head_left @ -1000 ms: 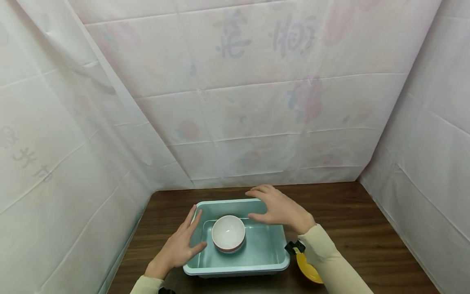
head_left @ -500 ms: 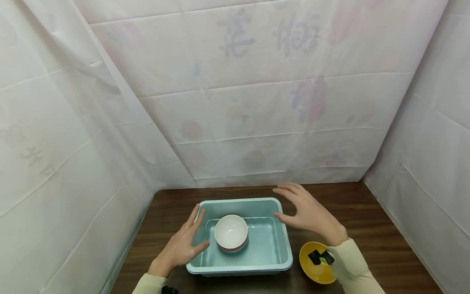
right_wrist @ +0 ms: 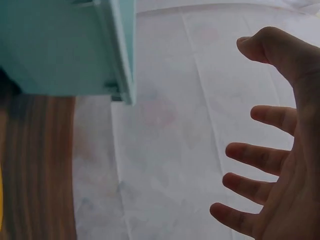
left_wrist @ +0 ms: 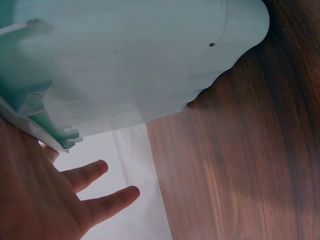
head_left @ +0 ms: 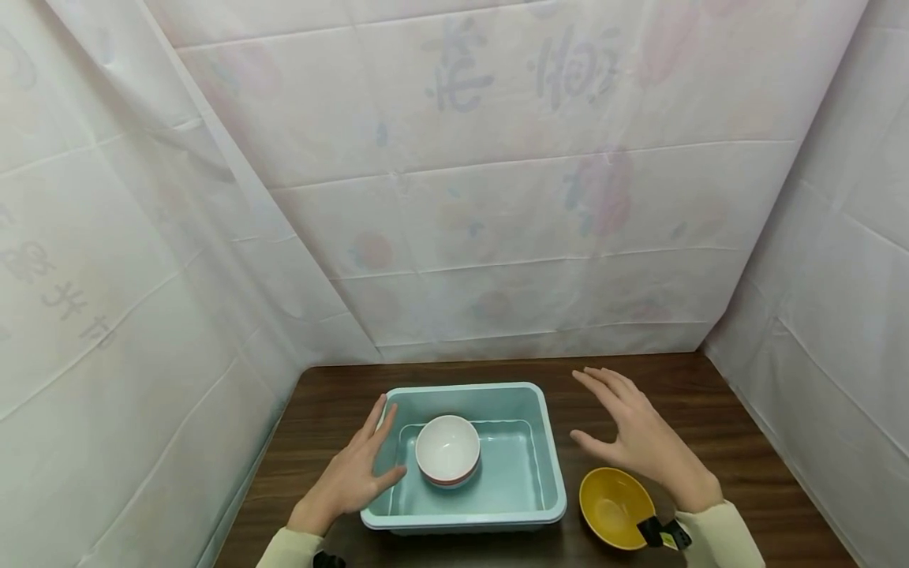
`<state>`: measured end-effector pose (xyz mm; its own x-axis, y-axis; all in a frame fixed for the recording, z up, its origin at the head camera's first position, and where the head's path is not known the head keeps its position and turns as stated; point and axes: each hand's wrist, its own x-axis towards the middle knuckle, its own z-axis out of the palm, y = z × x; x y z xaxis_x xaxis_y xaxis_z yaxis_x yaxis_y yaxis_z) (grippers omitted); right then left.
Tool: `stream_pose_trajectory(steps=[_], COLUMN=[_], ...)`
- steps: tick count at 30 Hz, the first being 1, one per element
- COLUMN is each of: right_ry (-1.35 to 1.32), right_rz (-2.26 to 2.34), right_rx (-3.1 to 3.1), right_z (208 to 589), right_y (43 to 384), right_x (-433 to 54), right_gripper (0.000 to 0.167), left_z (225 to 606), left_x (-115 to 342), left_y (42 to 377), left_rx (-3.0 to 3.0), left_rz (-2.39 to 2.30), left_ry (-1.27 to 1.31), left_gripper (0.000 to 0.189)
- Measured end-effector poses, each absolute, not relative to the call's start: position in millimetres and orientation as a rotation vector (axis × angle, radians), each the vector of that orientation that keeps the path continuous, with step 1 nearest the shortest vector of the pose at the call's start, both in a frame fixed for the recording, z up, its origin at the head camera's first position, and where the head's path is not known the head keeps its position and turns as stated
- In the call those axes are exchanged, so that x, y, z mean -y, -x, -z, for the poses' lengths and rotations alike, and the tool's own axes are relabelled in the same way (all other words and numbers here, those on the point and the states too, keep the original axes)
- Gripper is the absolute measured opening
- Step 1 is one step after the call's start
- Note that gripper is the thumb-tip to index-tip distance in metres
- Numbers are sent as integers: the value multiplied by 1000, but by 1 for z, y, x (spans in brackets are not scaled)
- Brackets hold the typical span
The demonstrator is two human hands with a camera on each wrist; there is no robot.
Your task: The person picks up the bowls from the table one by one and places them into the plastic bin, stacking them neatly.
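Note:
A pale teal plastic basin (head_left: pixel 507 465) stands on the dark wooden table. Inside it, left of centre, sits a white bowl (head_left: pixel 447 448) with a reddish band showing below its rim, upright. My left hand (head_left: pixel 349 472) is at the basin's left side, fingers spread, thumb reaching over the rim. In the left wrist view that hand (left_wrist: pixel 45 185) lies along the basin's outer wall (left_wrist: pixel 130 60). To the right of the basin, my right hand (head_left: pixel 637 430) hovers with fingers apart and nothing in it. A yellow bowl (head_left: pixel 615 505) rests on the table just below that hand.
White printed sheets (head_left: pixel 497 197) hang as walls behind and on both sides. The brown wood-grain table (head_left: pixel 753 473) extends to the right of the yellow bowl, and its back edge meets the rear sheet.
My right hand has moved right, from above the basin to beyond its right side, uncovering the yellow bowl. The left hand keeps its place at the basin's left rim.

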<state>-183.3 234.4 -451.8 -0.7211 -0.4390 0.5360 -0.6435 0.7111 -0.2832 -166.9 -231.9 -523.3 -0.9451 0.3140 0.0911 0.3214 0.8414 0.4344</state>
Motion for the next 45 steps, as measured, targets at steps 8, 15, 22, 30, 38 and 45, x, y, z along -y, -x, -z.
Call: stream_pose_trajectory(steps=[8, 15, 22, 30, 38, 45], right_ry=[-771, -689, -592, -494, -408, -427], right_rz=[-604, -544, -570, -662, -636, -633], right_rx=[2519, 2537, 2558, 2724, 2900, 2946], right_z=[465, 479, 491, 515, 543, 553], right_y=[175, 171, 166, 155, 147, 141], right_x=[-246, -252, -259, -266, -268, -262], right_gripper=[97, 103, 123, 133, 133, 128], left_z=[523, 524, 523, 522, 523, 523], left_x=[233, 232, 233, 232, 232, 232], left_y=[166, 166, 165, 165, 165, 166], left_rx=[2969, 2982, 2992, 3008, 3014, 3004], left_rz=[704, 702, 710, 711, 709, 713], left_ry=[529, 518, 516, 507, 498, 518], left_gripper=[98, 98, 99, 99, 99, 99])
